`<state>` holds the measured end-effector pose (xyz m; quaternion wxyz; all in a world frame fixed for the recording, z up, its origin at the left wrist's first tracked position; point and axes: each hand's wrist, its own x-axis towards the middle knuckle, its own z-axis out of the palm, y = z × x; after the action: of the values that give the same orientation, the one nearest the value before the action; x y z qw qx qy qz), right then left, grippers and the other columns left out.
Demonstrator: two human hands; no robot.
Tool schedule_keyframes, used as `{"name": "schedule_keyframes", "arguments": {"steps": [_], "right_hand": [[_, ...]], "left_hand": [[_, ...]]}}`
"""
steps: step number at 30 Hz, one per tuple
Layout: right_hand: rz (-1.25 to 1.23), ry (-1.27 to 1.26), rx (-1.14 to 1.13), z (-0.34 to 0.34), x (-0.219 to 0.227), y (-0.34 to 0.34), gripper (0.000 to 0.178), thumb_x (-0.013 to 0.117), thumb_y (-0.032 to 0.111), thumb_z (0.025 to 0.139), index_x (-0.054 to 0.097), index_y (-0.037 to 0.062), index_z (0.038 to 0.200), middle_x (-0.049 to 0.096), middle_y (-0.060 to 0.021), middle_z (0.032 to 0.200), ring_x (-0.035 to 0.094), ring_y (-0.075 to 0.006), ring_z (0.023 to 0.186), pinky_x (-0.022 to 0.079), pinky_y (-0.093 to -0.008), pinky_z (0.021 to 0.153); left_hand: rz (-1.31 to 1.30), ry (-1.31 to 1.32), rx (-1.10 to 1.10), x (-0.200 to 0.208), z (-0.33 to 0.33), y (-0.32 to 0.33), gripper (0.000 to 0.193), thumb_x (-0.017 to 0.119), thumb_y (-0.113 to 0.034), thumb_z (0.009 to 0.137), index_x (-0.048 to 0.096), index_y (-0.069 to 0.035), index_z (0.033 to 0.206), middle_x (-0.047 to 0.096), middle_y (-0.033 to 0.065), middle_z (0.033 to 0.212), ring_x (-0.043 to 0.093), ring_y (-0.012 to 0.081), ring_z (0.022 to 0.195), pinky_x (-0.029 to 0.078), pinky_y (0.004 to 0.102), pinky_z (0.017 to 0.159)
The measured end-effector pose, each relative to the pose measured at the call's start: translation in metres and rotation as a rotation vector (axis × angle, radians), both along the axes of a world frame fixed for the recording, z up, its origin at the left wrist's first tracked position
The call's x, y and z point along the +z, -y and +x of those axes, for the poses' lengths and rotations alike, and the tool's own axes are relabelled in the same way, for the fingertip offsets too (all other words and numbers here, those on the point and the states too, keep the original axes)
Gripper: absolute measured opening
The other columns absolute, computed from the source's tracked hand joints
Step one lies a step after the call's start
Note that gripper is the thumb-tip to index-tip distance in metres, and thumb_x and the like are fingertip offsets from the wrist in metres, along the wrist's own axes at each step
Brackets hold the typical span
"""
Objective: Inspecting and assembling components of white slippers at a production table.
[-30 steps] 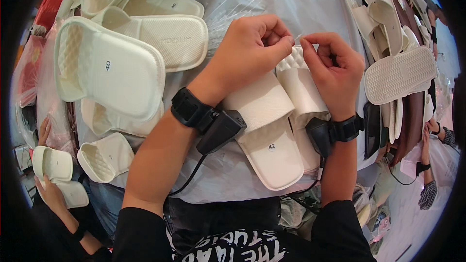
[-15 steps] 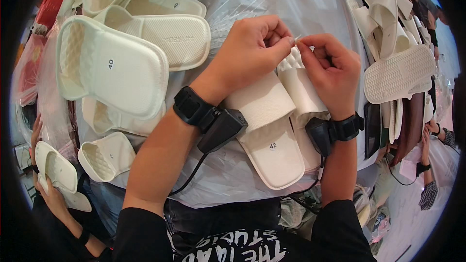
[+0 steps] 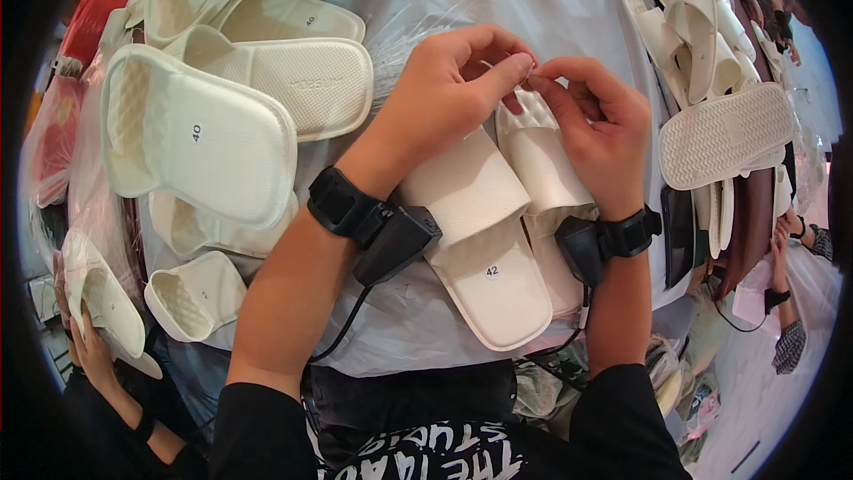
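My left hand (image 3: pixel 449 102) and my right hand (image 3: pixel 602 124) meet fingertip to fingertip over the toe end of a pair of cream slide slippers. Each is closed in a pinch of thumb and forefinger; what sits between the tips is too small to make out. Below my left hand lies the left slipper (image 3: pixel 494 295), sole down, with a round size sticker on its heel. The right slipper (image 3: pixel 544 164) rests beside it, partly covered by my right hand and wrist. Thin clear plastic strands (image 3: pixel 394 60) lie on the table beyond my left wrist.
Several cream slippers (image 3: pixel 222 147) are piled at the left, with a small one (image 3: pixel 206 293) near the table edge. Another heap (image 3: pixel 724 138) stands at the right. Grey plastic sheeting (image 3: pixel 542 0) covers the table. At far left, a person's hand (image 3: pixel 91 351) holds slippers.
Both hands have shifted slightly left, still pinched together; a pale thin tip seen between them before is hardly visible now. The person at far left has raised the slippers a little.
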<state>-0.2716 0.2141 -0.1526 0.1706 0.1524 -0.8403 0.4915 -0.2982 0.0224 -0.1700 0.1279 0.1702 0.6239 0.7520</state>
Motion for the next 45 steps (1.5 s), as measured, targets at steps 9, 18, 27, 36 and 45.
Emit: {"name": "schedule_keyframes", "arguments": {"steps": [9,18,27,36,45], "right_hand": [[-0.033,0.063,-0.001,0.003,0.005,0.001,0.009,0.071,-0.005,0.09,0.071,-0.0004,0.098,0.054,0.0038,0.067,0.04,-0.0022,0.059,0.032,-0.0213,0.053],[-0.15,0.111,-0.092,0.003,0.005,0.002,0.005,0.072,0.001,0.092,0.068,-0.0017,0.093,0.045,0.009,0.064,0.034,0.0011,0.059,0.025,-0.0201,0.052],[-0.05,0.078,-0.035,0.004,0.001,0.0,0.005,0.072,-0.001,0.091,0.068,-0.002,0.091,0.044,0.0082,0.061,0.034,0.0005,0.058,0.025,-0.0207,0.051],[-0.047,0.05,-0.01,0.002,-0.002,-0.003,0.005,0.073,-0.003,0.089,0.068,-0.0016,0.09,0.042,0.0061,0.059,0.034,-0.0005,0.056,0.026,-0.0212,0.05],[0.026,0.072,0.015,0.002,0.0,-0.001,0.005,0.072,-0.002,0.087,0.068,-0.0016,0.089,0.043,0.0049,0.057,0.034,-0.0013,0.053,0.026,-0.0219,0.049]], "left_hand": [[0.047,0.001,0.038,-0.002,0.0,-0.004,0.018,0.065,-0.016,0.102,0.069,0.0,0.11,0.072,0.005,0.097,0.07,0.0115,0.087,0.055,0.0252,0.072],[-0.196,-0.061,-0.067,-0.002,0.003,-0.001,0.018,0.061,-0.015,0.103,0.07,0.001,0.101,0.066,-0.0008,0.088,0.057,0.005,0.081,0.047,0.0212,0.072],[-0.137,-0.139,-0.025,-0.008,0.003,-0.003,0.018,0.061,-0.014,0.102,0.068,0.003,0.098,0.066,-0.0016,0.087,0.056,0.005,0.083,0.047,0.0231,0.077],[-0.184,-0.146,0.001,-0.008,0.003,-0.003,0.019,0.061,-0.012,0.1,0.066,0.003,0.091,0.064,-0.0032,0.081,0.053,0.0038,0.08,0.045,0.023,0.073],[-0.181,-0.113,0.002,-0.009,0.003,0.0,0.017,0.06,-0.009,0.098,0.068,0.005,0.092,0.066,-0.0025,0.082,0.056,0.0041,0.081,0.047,0.0225,0.075]]}}
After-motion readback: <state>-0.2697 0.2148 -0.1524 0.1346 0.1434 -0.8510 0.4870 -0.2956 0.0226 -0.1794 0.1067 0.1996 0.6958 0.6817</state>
